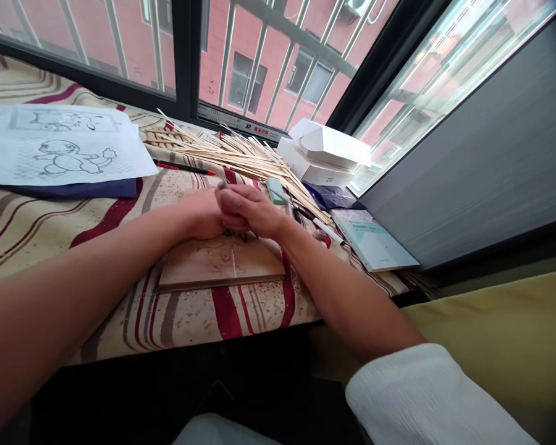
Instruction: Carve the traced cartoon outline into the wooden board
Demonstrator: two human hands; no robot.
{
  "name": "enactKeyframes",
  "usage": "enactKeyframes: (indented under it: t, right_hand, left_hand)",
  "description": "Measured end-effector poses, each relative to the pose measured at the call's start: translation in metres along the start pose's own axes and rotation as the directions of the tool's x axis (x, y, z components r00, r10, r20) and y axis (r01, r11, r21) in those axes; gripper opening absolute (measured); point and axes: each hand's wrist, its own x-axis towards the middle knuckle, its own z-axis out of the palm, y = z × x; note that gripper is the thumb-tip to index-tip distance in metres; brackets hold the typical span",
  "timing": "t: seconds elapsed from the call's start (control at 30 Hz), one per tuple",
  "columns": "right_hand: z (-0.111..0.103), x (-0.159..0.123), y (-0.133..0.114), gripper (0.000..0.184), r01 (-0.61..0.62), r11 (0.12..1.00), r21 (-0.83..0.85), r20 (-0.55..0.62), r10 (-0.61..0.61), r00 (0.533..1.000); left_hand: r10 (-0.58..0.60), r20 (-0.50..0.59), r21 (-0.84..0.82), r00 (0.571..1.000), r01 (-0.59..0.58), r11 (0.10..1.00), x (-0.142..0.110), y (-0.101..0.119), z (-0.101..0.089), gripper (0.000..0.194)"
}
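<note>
Across the top of the frame runs a barred window [269, 37], cut off by the upper edge. Below it spreads a striped cloth [185, 315], hidden in part by both forearms. At the right, a grey panel [482, 136] and yellow fabric [505, 340] run out of view; at the lower right, a white sleeve [430, 395] is cropped by the bottom edge.

At the upper left lies a printed sheet [74, 145], its left end out of frame; its lower cartoon drawing is clear, the upper one faint. Thin wooden sticks [241, 154] overlap in a heap at upper centre, beside a white box [324, 151]. The wooden board [217, 262] lies flat on the cloth at the centre, its far part covered by the hands and its drawn lines hard to follow. Right of centre is a pale book [375, 241], its cover print too small to read.

Over the board's far side, the left hand [206, 213] is mostly masked by the right hand [252, 210]. The right fingers are curled in; I cannot tell how far the left ones are open, or whether either hand grips anything. Smaller still are a red-and-black pen [185, 167], a green eraser [275, 191] and scattered crumbs.
</note>
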Motion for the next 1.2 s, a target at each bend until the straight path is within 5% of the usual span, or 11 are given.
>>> enactKeyframes:
  t: [0.07,0.13,0.2,0.33,0.4,0.5,0.63,0.83,1.07,1.2]
  right_hand:
    - [-0.001,0.006,0.004,0.049,0.025,1.0,0.012,-0.214,-0.022,0.976]
    - [0.0,0.01,0.009,0.047,0.095,0.995,-0.033,-0.451,-0.1,0.887]
    - [0.002,0.011,0.011,0.045,0.118,0.989,-0.092,-0.522,-0.149,0.84]
    - [0.003,0.003,0.002,0.045,0.024,0.999,0.032,-0.249,-0.015,0.968]
    - [0.0,-0.001,-0.003,0.046,-0.033,0.992,0.125,-0.142,0.051,0.989]
    - [-0.002,0.001,-0.004,0.047,-0.016,0.985,0.17,-0.248,0.059,0.967]
    - [0.002,0.006,0.001,0.047,0.11,0.989,0.097,-0.57,-0.035,0.821]
    - [0.002,-0.004,-0.002,0.047,0.06,0.99,0.127,-0.252,-0.026,0.967]
    - [-0.003,-0.013,-0.014,0.046,0.08,0.987,0.141,-0.211,-0.049,0.976]
    - [-0.005,-0.013,-0.02,0.044,0.179,0.979,0.101,-0.344,-0.134,0.929]
  left_hand:
    - [0.051,0.057,0.047,0.997,-0.053,0.997,0.001,-0.001,0.001,0.036]
    - [0.042,0.052,0.083,0.998,-0.046,0.995,0.001,0.0,-0.001,0.039]
    - [0.012,0.042,0.109,0.999,-0.016,0.994,-0.001,0.002,-0.003,0.041]
    - [0.057,0.076,0.08,0.996,-0.063,0.995,-0.005,0.006,-0.008,0.042]
    - [0.069,0.083,0.066,0.994,-0.075,0.995,-0.004,0.004,-0.007,0.041]
    - [0.078,0.085,0.077,0.993,-0.085,0.993,-0.001,-0.002,-0.003,0.04]
    - [0.047,0.037,0.085,0.998,-0.05,0.995,0.001,-0.006,0.001,0.046]
    - [0.053,0.07,0.06,0.996,-0.058,0.997,-0.001,-0.002,-0.006,0.047]
    - [0.084,0.017,0.035,0.996,-0.085,0.996,0.001,-0.004,-0.006,0.047]
    - [0.055,-0.14,0.084,0.989,-0.043,0.996,0.0,0.005,-0.023,0.042]
